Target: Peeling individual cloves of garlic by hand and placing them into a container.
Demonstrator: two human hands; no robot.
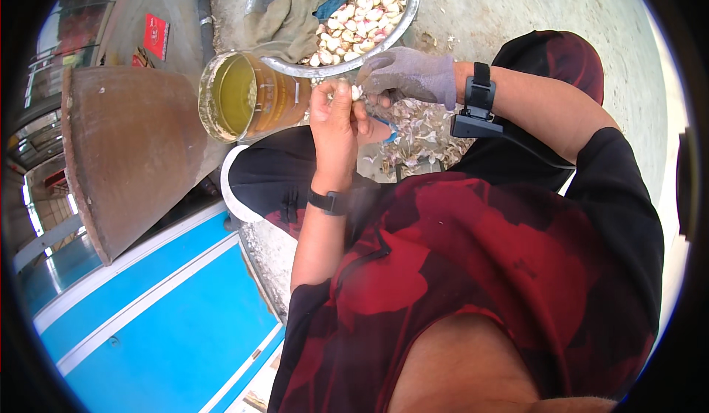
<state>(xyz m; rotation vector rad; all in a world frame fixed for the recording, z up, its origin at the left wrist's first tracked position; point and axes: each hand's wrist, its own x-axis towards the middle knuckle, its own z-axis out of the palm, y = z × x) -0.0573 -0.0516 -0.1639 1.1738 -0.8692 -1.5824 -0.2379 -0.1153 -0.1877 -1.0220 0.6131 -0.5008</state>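
My bare left hand (338, 114) pinches a pale garlic clove (356, 92) between thumb and fingers. Touching or nearly touching the clove from the right is my right hand (401, 75), in a grey-purple knit glove, its fingers bent; whether it grips anything is hidden. Above both hands, a metal basin (412, 11) holds many garlic cloves (363, 22) and a greenish-brown cloth (299, 14). A translucent yellow-brown bucket (277, 97) with yellowish liquid inside stands just left of my left hand. Garlic skins (424, 130) lie scattered on the ground beneath my hands.
A large brown tapered vessel (135, 136) is on the left. Below it is a blue panel with white strips (171, 313). A red packet (156, 36) lies at the upper left, near a dark pipe (205, 20). My bent legs flank the garlic skins.
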